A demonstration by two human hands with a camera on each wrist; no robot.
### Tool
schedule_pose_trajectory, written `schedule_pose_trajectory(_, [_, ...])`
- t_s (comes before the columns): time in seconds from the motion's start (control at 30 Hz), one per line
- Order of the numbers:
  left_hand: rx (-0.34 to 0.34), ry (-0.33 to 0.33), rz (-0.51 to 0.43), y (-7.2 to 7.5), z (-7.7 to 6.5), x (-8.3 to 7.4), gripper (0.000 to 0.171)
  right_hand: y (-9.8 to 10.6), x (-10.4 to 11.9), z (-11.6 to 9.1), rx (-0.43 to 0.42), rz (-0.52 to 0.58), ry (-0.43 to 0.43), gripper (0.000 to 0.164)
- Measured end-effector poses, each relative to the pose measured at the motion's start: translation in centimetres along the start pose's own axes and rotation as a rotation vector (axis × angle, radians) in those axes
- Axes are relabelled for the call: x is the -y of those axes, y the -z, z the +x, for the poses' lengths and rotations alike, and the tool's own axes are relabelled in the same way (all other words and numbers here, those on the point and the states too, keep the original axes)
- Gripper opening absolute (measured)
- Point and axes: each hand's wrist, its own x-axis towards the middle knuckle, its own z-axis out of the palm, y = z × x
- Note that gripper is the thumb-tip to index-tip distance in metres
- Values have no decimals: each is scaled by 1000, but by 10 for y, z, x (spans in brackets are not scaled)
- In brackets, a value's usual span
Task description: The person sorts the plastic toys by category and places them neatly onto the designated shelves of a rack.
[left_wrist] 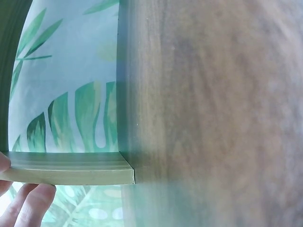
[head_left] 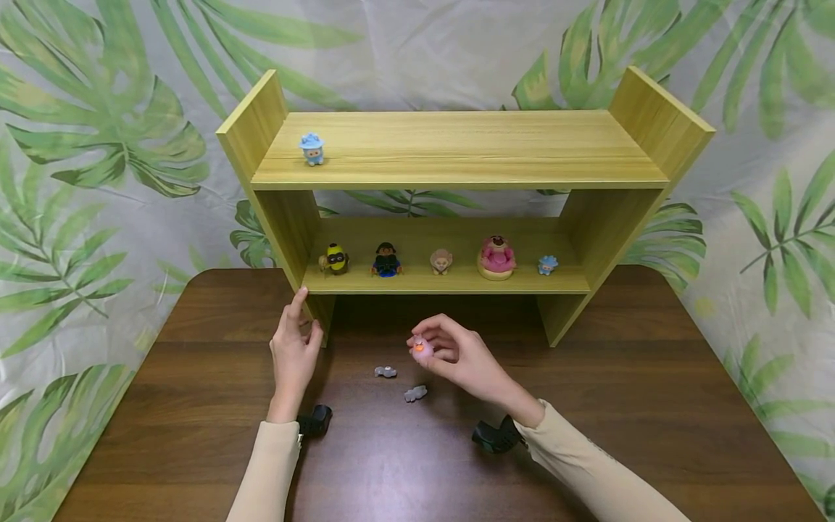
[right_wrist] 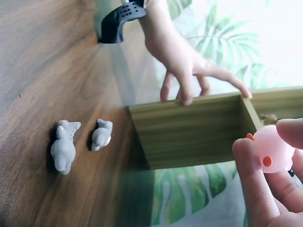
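Note:
My right hand (head_left: 470, 366) holds a small pink bird figurine (head_left: 423, 351) with an orange beak between thumb and fingers, above the table in front of the shelf. In the right wrist view its underside shows two orange feet. My left hand (head_left: 293, 359) rests its fingertips on the left side panel of the wooden shelf (head_left: 457, 183), with the index finger straight up to the middle board's corner. Two small grey animal figurines lie on the table between my hands, one (head_left: 385, 372) farther back and one (head_left: 415, 394) nearer.
On the middle board stand a yellow-capped figurine (head_left: 335, 259), a dark one (head_left: 388, 260), a beige one (head_left: 441, 262), a pink bear (head_left: 497, 258) and a small blue one (head_left: 548, 264). A blue-hatted figurine (head_left: 312, 149) stands at the top left. The table (head_left: 163, 435) is brown wood.

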Motion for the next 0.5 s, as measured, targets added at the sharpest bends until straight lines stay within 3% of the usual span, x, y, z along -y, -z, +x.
schedule_pose_trajectory(0.5, [-1, -12, 14, -1, -1, 3, 77, 4, 15, 1, -41, 33, 23, 29])
